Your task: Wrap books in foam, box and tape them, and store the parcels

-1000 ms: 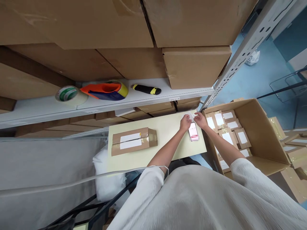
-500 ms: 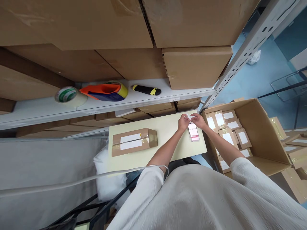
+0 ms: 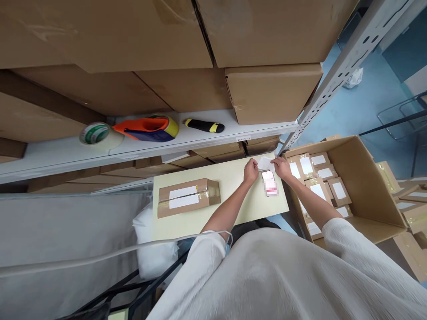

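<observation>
A small white sheet of paper [image 3: 265, 163] is stretched between my two hands above the far right part of the pale yellow table [image 3: 233, 182]. My left hand [image 3: 251, 170] pinches its left edge, fingers closed. On the opposite edge, my right hand [image 3: 282, 167] is closed in a pinch too. What is printed on the sheet, if anything, cannot be made out. Just below it on the table lies a phone [image 3: 268, 182] with a lit screen, partly blurred. A long taped cardboard box [image 3: 188, 198] with white labels rests on the table's left half.
On the shelf [image 3: 230, 122] ahead are a tape roll [image 3: 100, 135], an orange tape dispenser [image 3: 147, 128] and a black-and-yellow utility knife [image 3: 204, 126]. A large open carton [image 3: 370, 191] of labelled small boxes stands right of the table. A pale cable [image 3: 110, 253] crosses at left.
My hands have moved apart, the left one leftward and the right one rightward. The white paper, bunched between my fingers before, is now spread flat. Box and phone stay put.
</observation>
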Action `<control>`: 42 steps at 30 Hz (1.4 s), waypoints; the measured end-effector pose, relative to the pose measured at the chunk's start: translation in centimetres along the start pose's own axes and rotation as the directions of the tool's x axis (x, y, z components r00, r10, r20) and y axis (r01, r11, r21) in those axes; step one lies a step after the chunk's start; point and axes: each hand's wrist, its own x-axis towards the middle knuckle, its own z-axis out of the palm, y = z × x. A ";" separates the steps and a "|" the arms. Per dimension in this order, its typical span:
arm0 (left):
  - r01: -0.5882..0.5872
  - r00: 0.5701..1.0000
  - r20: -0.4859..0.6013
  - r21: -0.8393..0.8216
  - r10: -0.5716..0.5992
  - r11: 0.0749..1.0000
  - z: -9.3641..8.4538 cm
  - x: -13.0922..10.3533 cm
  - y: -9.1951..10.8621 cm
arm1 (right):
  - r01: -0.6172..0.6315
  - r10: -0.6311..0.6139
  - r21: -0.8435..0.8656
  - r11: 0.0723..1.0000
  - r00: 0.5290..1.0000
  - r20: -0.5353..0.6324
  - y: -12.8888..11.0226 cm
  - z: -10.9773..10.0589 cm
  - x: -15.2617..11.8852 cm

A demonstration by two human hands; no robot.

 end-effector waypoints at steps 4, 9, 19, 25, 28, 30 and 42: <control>-0.001 0.999 -0.040 0.090 0.005 0.996 -1.3 0.2 -0.6 | -0.033 0.038 -0.134 0.990 0.999 0.034 0.5 -0.5 -0.3; 0.034 0.992 -0.128 0.147 -0.015 0.989 -2.8 0.3 -1.5 | -0.088 0.116 -0.251 0.964 0.989 0.095 0.8 -1.2 -0.9; 0.169 0.956 -0.273 0.220 -0.106 0.961 -6.0 -0.5 -2.4 | -0.140 0.217 -0.369 0.919 0.960 0.177 -0.2 -1.8 -2.0; 0.193 0.945 -0.299 0.196 -0.129 0.961 -7.4 -1.1 -2.5 | -0.144 0.247 -0.402 0.904 0.944 0.217 -0.4 -2.0 -2.5; 0.154 0.952 -0.287 0.143 -0.108 0.978 -7.5 -1.6 -2.4 | -0.139 0.250 -0.411 0.901 0.941 0.230 -0.4 -1.9 -2.7; 0.138 0.957 -0.270 0.097 -0.107 0.986 -7.3 -2.0 -2.2 | -0.132 0.236 -0.404 0.905 0.947 0.220 -0.6 -1.7 -2.7; 0.028 0.979 -0.202 -0.065 -0.040 0.997 -8.4 -5.0 1.6 | 0.043 -0.041 0.000 0.999 0.950 0.308 -5.9 0.0 -2.9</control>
